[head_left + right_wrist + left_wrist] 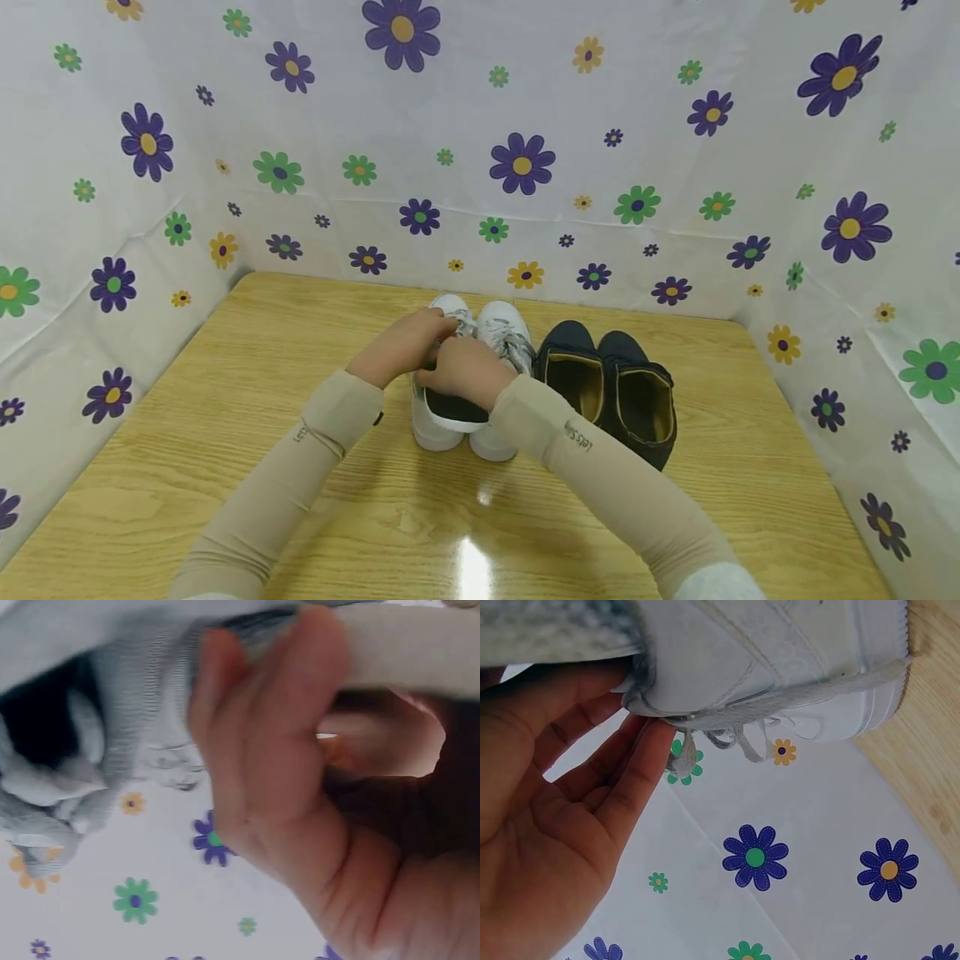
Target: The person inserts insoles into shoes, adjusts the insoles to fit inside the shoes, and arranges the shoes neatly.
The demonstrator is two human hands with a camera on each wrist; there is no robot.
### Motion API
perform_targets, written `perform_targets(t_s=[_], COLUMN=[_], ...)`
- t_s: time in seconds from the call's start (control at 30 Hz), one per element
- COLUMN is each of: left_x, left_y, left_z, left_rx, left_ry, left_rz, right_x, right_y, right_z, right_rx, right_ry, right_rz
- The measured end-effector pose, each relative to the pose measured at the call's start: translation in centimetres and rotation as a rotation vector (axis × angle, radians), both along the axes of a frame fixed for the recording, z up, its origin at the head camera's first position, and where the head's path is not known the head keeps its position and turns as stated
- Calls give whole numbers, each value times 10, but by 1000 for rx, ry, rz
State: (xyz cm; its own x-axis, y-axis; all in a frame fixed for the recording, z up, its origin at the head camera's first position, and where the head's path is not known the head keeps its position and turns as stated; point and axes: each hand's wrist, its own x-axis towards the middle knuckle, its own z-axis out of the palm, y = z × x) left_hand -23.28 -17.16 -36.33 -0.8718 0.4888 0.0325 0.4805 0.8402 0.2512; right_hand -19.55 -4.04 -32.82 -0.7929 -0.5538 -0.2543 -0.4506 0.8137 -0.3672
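Note:
Both hands are at the left white sneaker [437, 433], around its opening and laces. My left hand [405, 343] comes in from the left. In the left wrist view its fingers [641, 776] curl at the edge of the sneaker's upper, where a whitish lace [802, 699] runs along the side with loose loops. From the right, my right hand [468, 368] holds the pale edge of the sneaker's opening, its fingers [277, 742] bent over it in the right wrist view. The hands hide much of the tongue. Beside it stands the second white sneaker [501, 317], laced, partly behind the right hand.
A pair of dark shoes with tan lining, the left dark shoe [568, 336] and the right dark shoe [621, 347], stands right of the sneakers. All sit on a wooden tabletop [315, 325]. White flower-print cloth [450, 100] walls the back and sides.

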Motion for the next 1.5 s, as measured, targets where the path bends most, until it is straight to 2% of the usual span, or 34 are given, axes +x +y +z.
perform_targets(t_s=[0.13, 0.27, 0.5, 1.0, 1.33, 1.5], left_x=[1, 2, 3, -3, -4, -3], left_y=[1, 2, 2, 1, -1, 0], left_z=[2, 3, 2, -1, -4, -3], left_rx=[-9, -11, 8, 10, 25, 12], left_ry=[-25, -19, -6, -66, -35, -33], left_rz=[14, 15, 4, 19, -7, -6], right_x=[14, 26, 34, 36, 27, 22], right_y=[-1, -1, -2, 0, -3, -2], right_z=[7, 15, 20, 19, 14, 10], right_rx=[44, 88, 104, 42, 23, -27], right_ry=[35, 39, 66, 117, 107, 108], right_rz=[45, 47, 15, 5, -31, -23])
